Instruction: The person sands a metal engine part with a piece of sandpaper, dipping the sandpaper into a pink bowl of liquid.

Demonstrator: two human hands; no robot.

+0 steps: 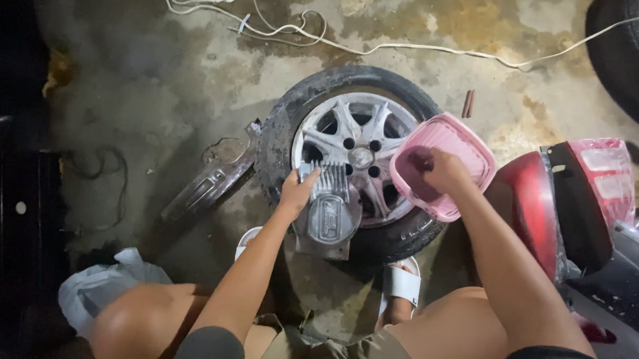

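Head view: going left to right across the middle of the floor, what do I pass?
Curved grey metal cover on the concrete → left hand on the ribbed grey metal engine casing → right hand inside the pink plastic basin → red scooter tail.

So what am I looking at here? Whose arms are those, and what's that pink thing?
The camera sits on a person's head and looks down, so you see their own arms and knees. They squat over a car wheel lying flat on a stained concrete floor. Their left hand holds a grey finned metal engine cover resting on the wheel. Their right hand reaches into a pink plastic tub. White cables run across the floor, and a red scooter stands on the right.
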